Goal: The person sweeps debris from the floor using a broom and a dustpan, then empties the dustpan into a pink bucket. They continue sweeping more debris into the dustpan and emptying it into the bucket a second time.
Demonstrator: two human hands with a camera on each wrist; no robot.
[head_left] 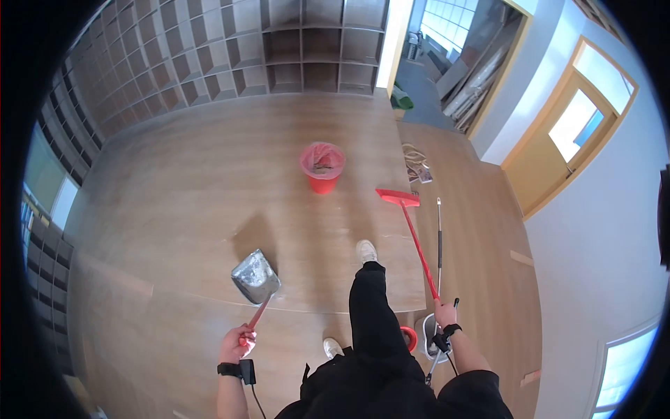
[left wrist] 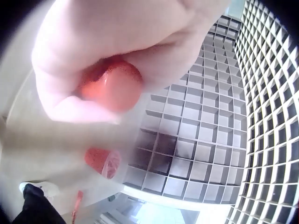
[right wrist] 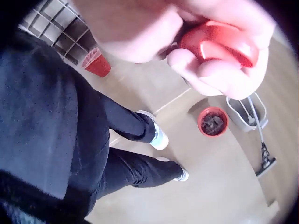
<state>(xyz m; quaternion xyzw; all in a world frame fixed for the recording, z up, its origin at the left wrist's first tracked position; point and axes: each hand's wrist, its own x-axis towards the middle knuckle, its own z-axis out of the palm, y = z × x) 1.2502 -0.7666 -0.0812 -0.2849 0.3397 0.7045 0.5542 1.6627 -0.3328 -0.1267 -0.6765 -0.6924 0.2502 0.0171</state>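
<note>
In the head view my left hand [head_left: 237, 342] grips the red handle of a dustpan [head_left: 255, 276]. Its grey, white-smudged pan points forward, with a dark shadow on the floor just beyond it. The left wrist view shows the handle's round red end [left wrist: 122, 86] inside the curled fingers [left wrist: 77, 108]. My right hand [head_left: 445, 314] holds a broom [head_left: 417, 244] by its red stick, the red head lying forward near the step edge. Up close in the right wrist view, fingers [right wrist: 224, 77] wrap the stick's red end [right wrist: 219, 44].
Ahead stands a red bin [head_left: 322, 184] with a pink liner. Beside my right leg are a red pot [right wrist: 201, 122] with dark bits inside and a grey bucket [right wrist: 238, 122]. A pole [head_left: 440, 241] and coiled cord [head_left: 414, 159] lie right of the platform edge [head_left: 412, 227]. Cubby shelves [head_left: 269, 89] line the back.
</note>
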